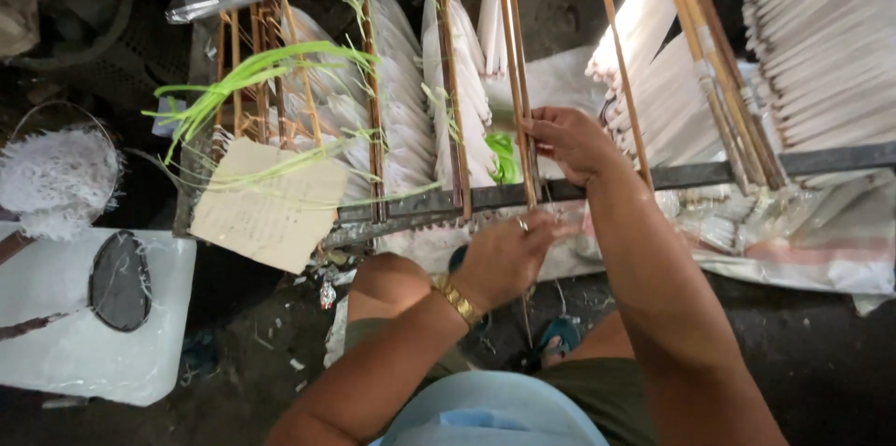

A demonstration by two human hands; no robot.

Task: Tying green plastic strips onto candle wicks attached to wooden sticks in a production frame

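My right hand [571,141] is closed around a thin bamboo stick [516,73] that stands against a metal bar [597,187], close to a bright green strip [505,159]. My left hand [504,257], with a gold bracelet and a ring, grips the lower end of the same stick just below the bar. Rows of white paper pieces [406,91] are tied along the neighbouring sticks.
More bamboo sticks [719,63] with white paper pieces lean on the bar to the right. Green leaf strips [252,77] and a tan paper sheet [269,205] lie at the left. A white board [84,353], a round dark sieve [119,280] and shredded white paper [56,177] sit at far left.
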